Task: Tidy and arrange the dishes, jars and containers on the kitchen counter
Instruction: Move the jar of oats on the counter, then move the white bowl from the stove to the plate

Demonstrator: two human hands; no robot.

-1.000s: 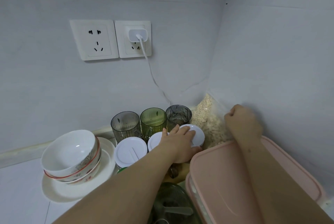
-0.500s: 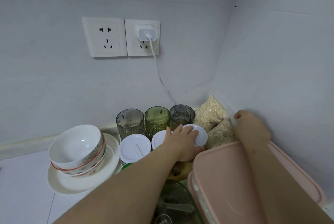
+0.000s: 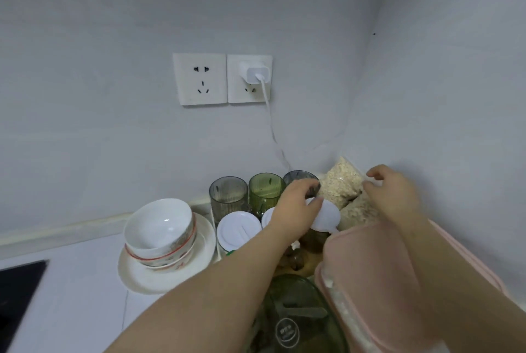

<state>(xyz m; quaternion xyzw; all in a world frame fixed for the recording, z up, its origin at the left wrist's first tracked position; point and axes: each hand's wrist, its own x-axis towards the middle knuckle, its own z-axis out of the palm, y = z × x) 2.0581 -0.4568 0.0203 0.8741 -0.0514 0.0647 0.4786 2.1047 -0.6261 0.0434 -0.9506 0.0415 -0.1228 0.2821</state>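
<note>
**Corner bench partly sorted, one jar in hand**

White bench (image 3: 71,295) meets grey walls in a corner, and much looks ordered already. Three tumblers (image 3: 264,189) line the back wall, bowls (image 3: 159,227) sit stacked on a plate (image 3: 170,278), and a capped jar (image 3: 239,228) stands in front. The crowded right side seems to be what is left. The left hand (image 3: 296,206) curls its grip over the white-lidded jar (image 3: 326,216), which sits tilted just beside the oat bags (image 3: 341,181); its glass body looks dark. The right hand (image 3: 394,196) hovers at those bags above the pink container (image 3: 378,267), fingers loosely bent; I cannot tell whether it pinches the clear plastic.
</note>
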